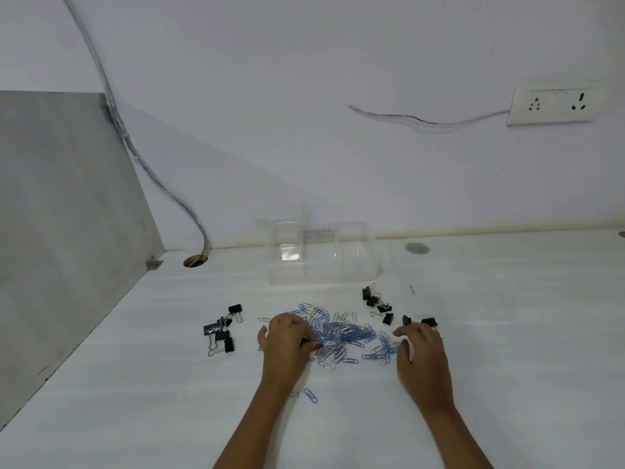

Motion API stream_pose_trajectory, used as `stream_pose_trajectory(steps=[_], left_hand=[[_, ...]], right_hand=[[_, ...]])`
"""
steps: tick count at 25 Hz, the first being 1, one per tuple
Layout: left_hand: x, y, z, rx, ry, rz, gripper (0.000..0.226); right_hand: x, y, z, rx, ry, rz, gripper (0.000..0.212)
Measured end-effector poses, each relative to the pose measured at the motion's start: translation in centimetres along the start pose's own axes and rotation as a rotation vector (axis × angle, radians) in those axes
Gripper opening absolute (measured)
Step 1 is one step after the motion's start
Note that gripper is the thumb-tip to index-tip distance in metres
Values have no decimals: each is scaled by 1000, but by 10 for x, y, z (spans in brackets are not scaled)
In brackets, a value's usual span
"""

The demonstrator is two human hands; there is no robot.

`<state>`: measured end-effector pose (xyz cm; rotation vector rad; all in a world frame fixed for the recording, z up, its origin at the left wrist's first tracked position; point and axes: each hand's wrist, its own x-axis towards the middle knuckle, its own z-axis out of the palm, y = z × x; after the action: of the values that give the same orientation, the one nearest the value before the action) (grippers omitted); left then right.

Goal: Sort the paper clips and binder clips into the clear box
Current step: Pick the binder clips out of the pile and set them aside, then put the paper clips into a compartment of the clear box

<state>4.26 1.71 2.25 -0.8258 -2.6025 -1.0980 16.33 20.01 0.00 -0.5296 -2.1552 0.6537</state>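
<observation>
Left hand (pixel 287 343) fingers curled into the paper clips (pixel 341 336) at frame centre, grip unclear; right hand (pixel 419 346) fingers spread, empty. Binder clips (pixel 221 330) flank both sides (clear box (pixel 324 265) behind). Bare counter (pixel 524 333) lower left and right.

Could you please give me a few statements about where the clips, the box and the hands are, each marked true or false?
1. The clear box holds a heap of blue clips. False: it looks empty.
2. Black binder clips lie in groups on both sides of the paper clip pile. True.
3. The left hand rests on the pile's left edge. True.
4. The right hand is inside the box. False: it is at the pile's right edge, on the table.
5. One blue paper clip lies apart, nearer the person. True.
</observation>
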Motion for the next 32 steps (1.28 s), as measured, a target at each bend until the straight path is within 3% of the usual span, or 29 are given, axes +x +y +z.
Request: stream_pose_trajectory(steps=[2, 4, 7, 12, 14, 16, 19, 22, 23, 25, 28, 32], left_hand=[[-1, 3, -13, -298, 119, -51, 18], [0, -5, -33, -490, 300, -185, 13], [4, -48, -68, -383, 531, -383, 2], [-8, -99, -76, -137, 354, -502, 8], [-6, -95, -66, 63, 357, -348, 14], [-2, -82, -51, 128, 352, -149, 28], [3, -50, -24, 33, 89, 17, 54], [10, -33, 6, 1, -184, 11, 73], [11, -29, 9, -121, -196, -21, 68], [13, -23, 7, -428, -65, -129, 46], [27, -30, 2, -446, 127, -205, 43], [39, -36, 6, -521, -70, -235, 39]], right_hand=[[-2, 1, -2, 28, -19, 8, 21], [-3, 2, -4, 77, -76, 16, 24], [-6, 5, 2, 80, -265, 3, 30], [-8, -17, 26, 33, -494, -149, 49], [-5, -30, 32, 146, -586, -174, 42], [4, -35, 39, 255, -566, -137, 37], [22, -34, 60, 151, -534, -44, 45], [26, -45, 78, 176, -617, -91, 43], [27, -50, 81, 269, -622, -72, 35], [34, -49, 83, 428, -546, -5, 29], [52, -36, 88, 475, -482, 94, 30], [54, -46, 101, 384, -723, -7, 34]])
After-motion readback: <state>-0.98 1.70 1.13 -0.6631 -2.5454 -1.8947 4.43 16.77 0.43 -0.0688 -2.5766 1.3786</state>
